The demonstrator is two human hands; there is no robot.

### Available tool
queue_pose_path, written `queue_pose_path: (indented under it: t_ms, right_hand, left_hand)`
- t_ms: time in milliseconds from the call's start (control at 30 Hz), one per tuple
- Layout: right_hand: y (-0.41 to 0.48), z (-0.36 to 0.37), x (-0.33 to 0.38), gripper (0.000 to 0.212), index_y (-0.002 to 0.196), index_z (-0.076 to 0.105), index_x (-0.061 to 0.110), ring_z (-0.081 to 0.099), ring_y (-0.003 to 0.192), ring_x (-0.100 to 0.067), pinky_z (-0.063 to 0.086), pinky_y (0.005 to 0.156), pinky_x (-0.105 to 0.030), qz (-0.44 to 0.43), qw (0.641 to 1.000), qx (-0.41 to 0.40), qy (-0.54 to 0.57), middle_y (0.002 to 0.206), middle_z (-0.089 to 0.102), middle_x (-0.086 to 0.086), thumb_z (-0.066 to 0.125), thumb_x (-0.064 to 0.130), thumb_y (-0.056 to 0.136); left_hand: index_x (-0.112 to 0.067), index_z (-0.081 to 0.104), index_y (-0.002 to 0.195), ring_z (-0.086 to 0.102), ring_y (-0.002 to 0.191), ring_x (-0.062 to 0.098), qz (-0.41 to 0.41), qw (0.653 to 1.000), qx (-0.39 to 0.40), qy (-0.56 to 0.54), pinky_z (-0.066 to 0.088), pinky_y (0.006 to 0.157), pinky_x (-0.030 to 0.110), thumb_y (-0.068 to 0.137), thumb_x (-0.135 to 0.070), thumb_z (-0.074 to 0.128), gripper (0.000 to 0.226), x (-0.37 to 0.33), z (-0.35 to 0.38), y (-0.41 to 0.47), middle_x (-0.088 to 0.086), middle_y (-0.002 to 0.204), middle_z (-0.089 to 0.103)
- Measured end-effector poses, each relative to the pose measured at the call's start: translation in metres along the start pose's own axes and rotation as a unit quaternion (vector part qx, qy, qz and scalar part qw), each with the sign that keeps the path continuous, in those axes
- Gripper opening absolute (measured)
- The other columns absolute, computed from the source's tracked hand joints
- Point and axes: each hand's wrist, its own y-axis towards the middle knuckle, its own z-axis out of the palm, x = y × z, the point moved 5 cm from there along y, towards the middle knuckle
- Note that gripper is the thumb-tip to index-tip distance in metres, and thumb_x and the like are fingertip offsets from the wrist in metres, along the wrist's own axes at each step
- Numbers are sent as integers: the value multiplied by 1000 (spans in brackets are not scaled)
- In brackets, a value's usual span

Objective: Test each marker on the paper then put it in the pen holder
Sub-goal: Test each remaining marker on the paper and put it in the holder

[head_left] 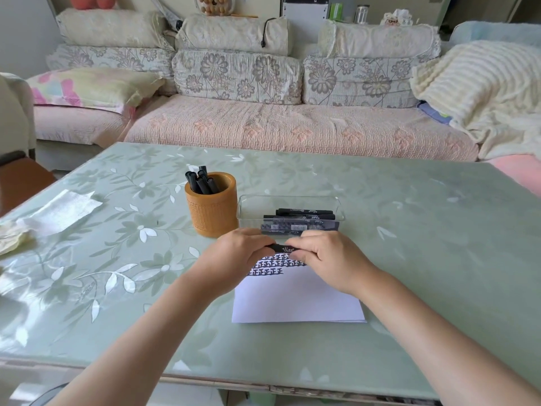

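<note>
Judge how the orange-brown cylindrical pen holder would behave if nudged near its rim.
The orange-brown cylindrical pen holder looks wide for its height, so it would probably slide rather than tip. The black markers inside cluster at its left side, perhaps shifting weight slightly. The glossy green table cover likely offers little grip.

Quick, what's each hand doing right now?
Left hand: gripping one end of the black marker.
Right hand: gripping the marker's other end.

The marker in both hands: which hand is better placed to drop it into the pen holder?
Left, probably. The left hand grips the marker at the end nearer the pen holder, which stands just beyond it. The right hand grips the other end, in front of the clear tray, farther off.
</note>
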Motion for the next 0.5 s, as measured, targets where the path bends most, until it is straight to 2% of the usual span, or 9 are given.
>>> queue_pose_path:
  t_ms: [133,233,267,300,367,433,500]
  right_hand:
    - [-2,-4,6,24,110,74,26,58,76,-9,44,62,-23,-42,997,-49,-44,83,65,12,68,25,86]
    - [-2,-3,8,20,108,74,30,56,75,-8,44,63,-27,-11,999,-25,-22,80,63,11,63,31,91]
    - [-2,1,7,15,100,74,34,54,72,-8,43,64,-29,9,1000,9,13,75,62,11,61,32,94]
    - [-2,3,6,19,86,72,40,51,65,-7,41,62,-29,25,997,42,52,67,58,12,58,33,96]
    - [-4,2,4,42,61,57,48,42,53,-5,35,57,-26,54,993,72,82,53,49,14,53,31,99]
    - [-6,-1,-3,40,62,54,48,41,55,-7,37,59,-30,59,994,69,67,54,48,12,52,31,99]
    - [-8,-3,-9,20,81,65,34,51,66,-9,45,68,-35,65,995,53,52,68,58,11,53,32,98]
  left_hand:
    - [-24,72,102,54,73,13,-72,995,36,-55,46,69,34,97,-29,55,18,11,6,-1,-5,76,60]
    - [-24,72,100,53,71,11,-40,998,33,-47,45,65,30,95,-36,52,24,9,3,-2,-7,75,60]
    - [-22,72,99,52,71,9,-11,999,28,-25,44,64,28,94,-35,53,23,6,1,-2,-7,76,59]
    - [-22,71,99,52,72,9,14,1000,20,1,42,63,24,93,-32,56,19,4,-1,-4,-8,77,58]
    - [-22,71,100,52,74,8,27,999,-7,35,37,62,16,93,-24,61,12,6,-7,-7,-8,80,58]
    - [-22,71,101,53,75,5,-8,998,-42,37,38,60,12,95,-25,59,13,17,-15,-10,-9,85,59]
    - [-24,70,104,56,79,8,-64,996,-54,43,47,62,21,97,-24,56,15,34,-16,-15,-10,95,58]
